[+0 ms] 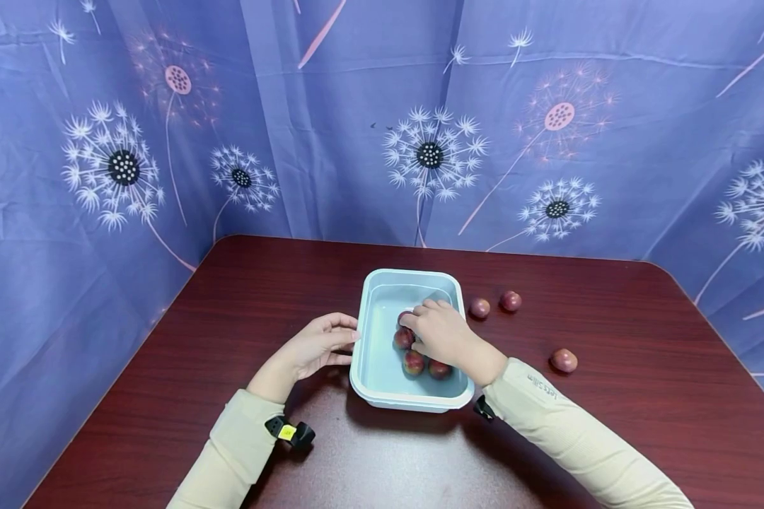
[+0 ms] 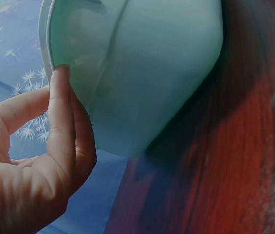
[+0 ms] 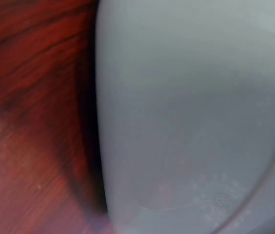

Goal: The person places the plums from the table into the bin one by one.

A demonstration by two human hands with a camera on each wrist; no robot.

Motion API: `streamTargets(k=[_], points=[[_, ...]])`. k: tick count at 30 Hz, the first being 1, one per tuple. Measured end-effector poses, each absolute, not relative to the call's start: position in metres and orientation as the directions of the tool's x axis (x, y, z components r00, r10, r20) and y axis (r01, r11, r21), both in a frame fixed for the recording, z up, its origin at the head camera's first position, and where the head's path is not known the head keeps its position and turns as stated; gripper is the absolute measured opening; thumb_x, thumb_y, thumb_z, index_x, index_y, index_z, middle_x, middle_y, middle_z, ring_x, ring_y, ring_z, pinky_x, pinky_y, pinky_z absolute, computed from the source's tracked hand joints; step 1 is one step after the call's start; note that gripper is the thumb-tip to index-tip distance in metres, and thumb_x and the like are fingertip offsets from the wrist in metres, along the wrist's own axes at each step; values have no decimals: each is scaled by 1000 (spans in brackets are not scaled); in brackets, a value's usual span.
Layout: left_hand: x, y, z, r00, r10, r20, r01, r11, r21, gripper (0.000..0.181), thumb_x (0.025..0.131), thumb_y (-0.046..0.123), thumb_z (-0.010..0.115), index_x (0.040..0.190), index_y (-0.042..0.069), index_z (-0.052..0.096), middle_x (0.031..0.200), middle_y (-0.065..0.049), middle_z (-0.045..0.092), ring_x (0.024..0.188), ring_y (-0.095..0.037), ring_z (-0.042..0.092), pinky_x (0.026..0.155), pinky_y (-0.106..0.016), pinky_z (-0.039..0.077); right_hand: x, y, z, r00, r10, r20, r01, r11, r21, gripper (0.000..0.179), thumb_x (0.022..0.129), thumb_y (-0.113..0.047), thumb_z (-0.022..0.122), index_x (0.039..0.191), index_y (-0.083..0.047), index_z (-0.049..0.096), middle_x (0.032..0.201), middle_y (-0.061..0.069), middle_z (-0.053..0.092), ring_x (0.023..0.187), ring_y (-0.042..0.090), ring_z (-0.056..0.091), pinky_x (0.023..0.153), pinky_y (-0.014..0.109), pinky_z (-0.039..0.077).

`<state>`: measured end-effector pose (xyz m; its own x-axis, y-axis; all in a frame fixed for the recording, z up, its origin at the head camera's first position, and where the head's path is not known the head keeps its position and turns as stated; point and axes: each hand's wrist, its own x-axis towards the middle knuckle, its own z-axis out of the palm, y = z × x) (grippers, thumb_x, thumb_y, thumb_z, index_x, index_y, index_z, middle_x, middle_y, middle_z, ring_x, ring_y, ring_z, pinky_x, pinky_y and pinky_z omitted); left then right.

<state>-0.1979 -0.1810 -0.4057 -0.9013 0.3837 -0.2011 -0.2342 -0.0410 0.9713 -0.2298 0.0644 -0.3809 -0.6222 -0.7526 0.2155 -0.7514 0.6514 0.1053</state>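
Observation:
A light blue plastic basin (image 1: 382, 397) stands on the table with several dark red plums (image 1: 414, 363) inside. My right hand (image 1: 444, 334) reaches over its right wall, fingers bent down among the plums. One plum (image 1: 404, 339) lies beside the thumb, and another is partly covered by a finger. The palm side is hidden, so I cannot tell whether a plum is held. My left hand (image 1: 321, 346) is at the left wall, its extended fingers (image 2: 61, 112) touching the outside near the rim. In the right wrist view, the basin's outer wall (image 3: 186, 117) fills most of the picture.
To the right of the basin, two plums sit close together, a left one (image 1: 479, 307) and a right one (image 1: 511, 301). Nearer the right forearm lies another plum (image 1: 564, 360). A blue dandelion-print curtain (image 1: 344, 141) hangs behind the dark red wooden table (image 1: 280, 283).

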Motion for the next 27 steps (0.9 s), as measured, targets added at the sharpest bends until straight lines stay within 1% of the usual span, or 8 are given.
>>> streamTargets(k=[6, 10, 13, 17, 21, 27], points=[[-198, -179, -404, -901, 384, -203, -237, -43, 970, 28, 93, 7, 54, 117, -6, 46, 100, -7, 62, 86, -12, 62, 78, -32, 55, -228, 67, -379, -631, -746, 211, -743, 660, 111, 34, 71, -22, 81, 99, -12, 65, 84, 3, 63, 87, 25, 56, 76, 39, 44], [-198, -179, -403, -900, 385, -205, -239, -41, 970, 29, 93, 7, 54, 117, -7, 46, 99, -6, 62, 85, -12, 62, 77, -31, 55, -226, 69, -375, -638, -741, 208, -737, 666, 114, 35, 72, -24, 81, 101, -12, 66, 84, 3, 63, 90, 26, 56, 79, 40, 45], [-197, -179, -403, -901, 383, -206, -236, -34, 971, 29, 94, 8, 53, 117, -7, 45, 99, -6, 61, 85, -12, 62, 77, -31, 55, -225, 71, -371, -640, -735, 222, -733, 671, 109, 32, 73, -22, 80, 100, -11, 67, 83, 4, 63, 90, 26, 57, 82, 41, 46], [-196, -179, -403, -902, 379, -205, -235, -32, 972, 28, 93, 8, 54, 117, -5, 46, 100, -6, 61, 86, -12, 62, 78, -32, 55, -224, 75, -365, -653, -716, 246, -717, 689, 103, 30, 72, -19, 78, 99, -10, 68, 85, 5, 65, 89, 27, 57, 79, 41, 47], [-196, -179, -404, -901, 386, -196, -227, -36, 973, 28, 93, 8, 54, 117, -5, 47, 99, -5, 62, 86, -12, 62, 79, -33, 55, -223, 80, -360, -674, -694, 253, -691, 714, 114, 35, 71, -21, 79, 103, -9, 69, 89, 7, 67, 88, 27, 57, 76, 41, 47], [-197, -180, -406, -901, 388, -196, -226, -33, 974, 29, 94, 8, 53, 118, -7, 45, 97, -3, 61, 86, -12, 62, 79, -32, 55, -222, 89, -353, -695, -673, 255, -670, 734, 111, 37, 73, -22, 81, 105, -8, 69, 96, 8, 68, 89, 26, 58, 76, 41, 47]])
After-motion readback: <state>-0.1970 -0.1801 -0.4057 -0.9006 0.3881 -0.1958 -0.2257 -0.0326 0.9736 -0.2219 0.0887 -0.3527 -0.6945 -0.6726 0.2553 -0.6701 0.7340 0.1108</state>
